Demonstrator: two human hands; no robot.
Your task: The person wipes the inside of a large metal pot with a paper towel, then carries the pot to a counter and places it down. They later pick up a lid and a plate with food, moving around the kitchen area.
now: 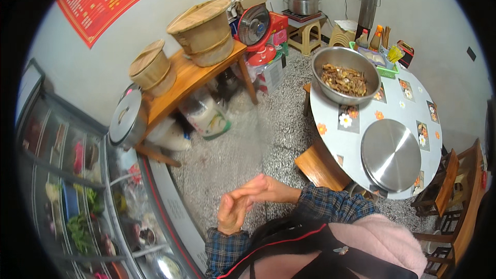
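In front of my body, both hands meet over the speckled floor, palm to palm. My right hand (276,191) reaches across with its fingers stretched out, resting on the left one. My left hand (232,215) is upright with the thumb raised, and its fingers are partly hidden behind the right hand. Neither hand shows anything in it. To their right is a round table (356,142) with a flowered cover. On it sit a large steel bowl (319,80) of brown cooked pieces, perhaps meat, and a flat round steel lid (391,155).
A wooden bench (219,75) at the left bears wooden steamer buckets (204,33) and a lidded metal pot (127,119). A glass-doored display fridge (111,196) lines the left. A red fan (253,26) stands behind. A wooden stool (321,168) is tucked beside the table; chairs (460,201) stand at right.
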